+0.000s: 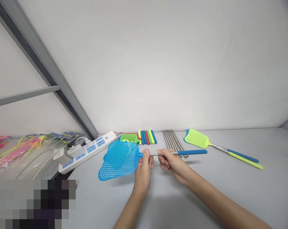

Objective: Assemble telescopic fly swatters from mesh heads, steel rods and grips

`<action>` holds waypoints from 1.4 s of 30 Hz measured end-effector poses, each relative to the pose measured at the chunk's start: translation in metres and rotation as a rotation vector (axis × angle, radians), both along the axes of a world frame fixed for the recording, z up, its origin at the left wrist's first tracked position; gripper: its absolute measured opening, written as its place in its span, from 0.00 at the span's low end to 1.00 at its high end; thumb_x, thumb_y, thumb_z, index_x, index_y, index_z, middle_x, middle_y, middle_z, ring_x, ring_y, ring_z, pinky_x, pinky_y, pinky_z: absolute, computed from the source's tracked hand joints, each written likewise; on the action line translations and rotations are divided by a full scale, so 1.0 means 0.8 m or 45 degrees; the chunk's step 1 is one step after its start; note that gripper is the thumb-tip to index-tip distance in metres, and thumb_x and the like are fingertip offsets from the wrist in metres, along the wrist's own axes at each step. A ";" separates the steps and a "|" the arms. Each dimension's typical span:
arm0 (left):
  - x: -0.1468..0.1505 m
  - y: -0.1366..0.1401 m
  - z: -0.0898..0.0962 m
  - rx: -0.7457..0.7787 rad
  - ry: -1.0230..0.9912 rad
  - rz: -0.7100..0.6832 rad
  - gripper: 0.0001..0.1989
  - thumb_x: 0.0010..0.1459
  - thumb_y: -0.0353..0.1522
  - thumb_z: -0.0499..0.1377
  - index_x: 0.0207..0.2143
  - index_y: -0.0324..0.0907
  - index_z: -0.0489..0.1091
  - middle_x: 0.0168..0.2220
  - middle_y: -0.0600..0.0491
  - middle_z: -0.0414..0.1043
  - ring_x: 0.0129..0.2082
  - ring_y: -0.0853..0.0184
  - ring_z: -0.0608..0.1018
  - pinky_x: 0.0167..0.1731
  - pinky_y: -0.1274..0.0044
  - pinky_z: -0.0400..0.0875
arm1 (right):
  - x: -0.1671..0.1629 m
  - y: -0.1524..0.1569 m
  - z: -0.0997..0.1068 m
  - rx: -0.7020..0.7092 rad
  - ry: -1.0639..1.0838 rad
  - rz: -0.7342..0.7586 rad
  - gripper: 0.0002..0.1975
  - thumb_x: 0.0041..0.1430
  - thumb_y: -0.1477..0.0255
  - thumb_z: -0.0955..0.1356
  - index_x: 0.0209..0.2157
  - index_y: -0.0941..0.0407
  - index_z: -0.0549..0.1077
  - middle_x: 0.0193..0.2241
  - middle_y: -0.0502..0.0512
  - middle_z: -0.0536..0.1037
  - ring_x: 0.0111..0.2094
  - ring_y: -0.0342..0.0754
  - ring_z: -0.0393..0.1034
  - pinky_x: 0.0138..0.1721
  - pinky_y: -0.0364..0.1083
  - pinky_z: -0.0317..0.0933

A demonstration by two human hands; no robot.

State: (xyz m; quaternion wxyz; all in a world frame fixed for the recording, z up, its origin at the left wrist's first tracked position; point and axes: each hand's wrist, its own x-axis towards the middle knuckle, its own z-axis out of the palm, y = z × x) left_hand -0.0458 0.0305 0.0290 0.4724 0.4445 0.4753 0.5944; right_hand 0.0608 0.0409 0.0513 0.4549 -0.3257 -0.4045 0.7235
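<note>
A blue fly swatter [121, 159] is held up above the table, its mesh head to the left and its blue grip to the right. My left hand [144, 168] is closed on the neck, where the head meets the metal rod. My right hand [171, 162] pinches the rod just before the blue grip. Behind my hands lies a row of several coloured handle grips [147, 137], with several metal rods [172, 140] beside them. Partly hidden behind the blue mesh is a stack of green and red swatter heads [130, 137].
Two swatters, a yellow-green one [197, 139] over a blue one, lie at the right. A white power strip [86, 151] with plugs and cables stands at the left. Beyond it are colourful items in clear plastic bags [24, 152]. A grey metal frame [55, 73] rises by the wall.
</note>
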 end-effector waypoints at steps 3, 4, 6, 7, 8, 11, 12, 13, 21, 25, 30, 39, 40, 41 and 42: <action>0.000 0.001 0.000 0.021 -0.033 -0.007 0.20 0.54 0.39 0.46 0.13 0.42 0.47 0.13 0.60 0.46 0.16 0.73 0.54 0.20 0.79 0.53 | 0.001 0.000 0.001 0.005 -0.008 -0.002 0.16 0.48 0.70 0.62 0.10 0.58 0.58 0.10 0.44 0.53 0.14 0.36 0.42 0.17 0.41 0.41; 0.000 0.001 0.000 0.028 -0.041 -0.005 0.20 0.54 0.39 0.46 0.13 0.42 0.47 0.13 0.60 0.46 0.16 0.74 0.54 0.20 0.79 0.53 | 0.002 0.000 0.002 0.006 -0.013 -0.004 0.16 0.48 0.70 0.62 0.10 0.58 0.58 0.10 0.44 0.53 0.14 0.36 0.41 0.17 0.41 0.41; -0.001 0.001 0.001 0.032 -0.050 0.007 0.20 0.54 0.39 0.46 0.13 0.42 0.47 0.13 0.60 0.46 0.16 0.74 0.54 0.20 0.79 0.52 | 0.002 0.000 0.003 0.006 -0.025 -0.005 0.17 0.48 0.70 0.62 0.10 0.58 0.58 0.10 0.44 0.53 0.13 0.36 0.41 0.17 0.41 0.41; -0.001 0.002 0.001 0.031 -0.053 0.013 0.20 0.54 0.39 0.46 0.13 0.42 0.47 0.13 0.60 0.46 0.16 0.74 0.54 0.20 0.79 0.52 | 0.002 0.001 0.003 0.005 -0.028 -0.003 0.17 0.48 0.70 0.62 0.10 0.58 0.58 0.10 0.44 0.53 0.13 0.36 0.41 0.17 0.41 0.41; -0.001 0.002 0.001 0.030 -0.056 0.015 0.20 0.54 0.39 0.46 0.13 0.42 0.47 0.13 0.60 0.46 0.16 0.74 0.54 0.20 0.79 0.52 | 0.002 0.001 0.003 0.006 -0.030 0.000 0.17 0.48 0.70 0.62 0.10 0.58 0.58 0.10 0.44 0.53 0.13 0.36 0.41 0.17 0.41 0.41; -0.002 0.003 0.002 0.041 -0.059 0.021 0.20 0.54 0.39 0.46 0.13 0.42 0.47 0.13 0.60 0.46 0.16 0.74 0.53 0.20 0.79 0.52 | 0.002 0.002 0.003 0.008 -0.023 0.007 0.17 0.48 0.70 0.62 0.10 0.58 0.58 0.10 0.44 0.53 0.14 0.36 0.41 0.17 0.41 0.40; -0.002 0.003 0.002 0.044 -0.057 0.021 0.20 0.54 0.39 0.46 0.13 0.42 0.47 0.13 0.60 0.46 0.16 0.74 0.53 0.20 0.79 0.51 | 0.002 0.003 0.003 0.008 -0.020 0.006 0.17 0.48 0.70 0.62 0.10 0.58 0.58 0.10 0.44 0.53 0.14 0.36 0.41 0.17 0.41 0.40; -0.002 0.003 0.002 0.047 -0.057 0.022 0.20 0.54 0.39 0.46 0.13 0.42 0.47 0.13 0.60 0.46 0.16 0.74 0.53 0.20 0.79 0.51 | 0.002 0.003 0.003 0.007 -0.018 0.006 0.17 0.48 0.70 0.62 0.10 0.58 0.58 0.10 0.44 0.53 0.14 0.36 0.41 0.17 0.41 0.40; -0.003 0.004 0.008 0.052 -0.138 -0.011 0.19 0.54 0.39 0.47 0.14 0.42 0.46 0.13 0.60 0.45 0.16 0.74 0.52 0.19 0.79 0.51 | 0.003 0.002 0.006 0.012 -0.025 -0.007 0.16 0.48 0.71 0.62 0.11 0.58 0.58 0.10 0.44 0.53 0.14 0.36 0.41 0.17 0.41 0.41; -0.006 0.005 0.009 0.064 -0.131 -0.013 0.20 0.54 0.39 0.47 0.14 0.42 0.47 0.13 0.60 0.45 0.16 0.74 0.52 0.19 0.79 0.51 | 0.004 0.004 0.006 0.019 -0.024 -0.008 0.16 0.48 0.71 0.62 0.10 0.58 0.58 0.10 0.44 0.53 0.13 0.36 0.41 0.17 0.41 0.40; -0.008 0.005 0.010 0.055 -0.126 -0.007 0.20 0.54 0.39 0.47 0.14 0.42 0.46 0.13 0.60 0.45 0.16 0.74 0.53 0.20 0.78 0.51 | 0.005 0.006 0.007 0.021 -0.016 -0.001 0.16 0.48 0.71 0.61 0.11 0.58 0.58 0.10 0.44 0.53 0.14 0.36 0.41 0.17 0.41 0.41; -0.010 0.005 0.015 0.106 -0.103 0.024 0.19 0.54 0.38 0.47 0.14 0.42 0.47 0.13 0.60 0.45 0.16 0.74 0.52 0.19 0.79 0.52 | 0.007 0.005 0.010 0.005 -0.029 -0.002 0.15 0.48 0.71 0.62 0.11 0.58 0.58 0.10 0.44 0.53 0.14 0.36 0.42 0.17 0.41 0.41; -0.011 0.005 0.016 0.115 -0.094 0.030 0.19 0.53 0.37 0.47 0.14 0.42 0.47 0.13 0.60 0.45 0.16 0.74 0.53 0.19 0.79 0.52 | 0.007 0.005 0.011 0.007 -0.026 0.001 0.15 0.48 0.71 0.62 0.11 0.58 0.58 0.10 0.44 0.53 0.14 0.36 0.42 0.17 0.41 0.41; -0.012 0.005 0.016 0.122 -0.087 0.036 0.19 0.53 0.37 0.47 0.14 0.42 0.47 0.13 0.60 0.46 0.16 0.74 0.53 0.19 0.79 0.52 | 0.007 0.005 0.012 0.011 -0.023 0.003 0.15 0.47 0.71 0.62 0.11 0.58 0.58 0.10 0.44 0.54 0.14 0.36 0.42 0.17 0.41 0.42; -0.012 0.005 0.017 0.125 -0.082 0.040 0.19 0.53 0.37 0.47 0.13 0.42 0.47 0.13 0.60 0.46 0.16 0.74 0.53 0.20 0.79 0.53 | 0.007 0.005 0.012 0.014 -0.022 0.005 0.15 0.47 0.71 0.62 0.11 0.58 0.59 0.10 0.44 0.54 0.14 0.36 0.42 0.17 0.41 0.42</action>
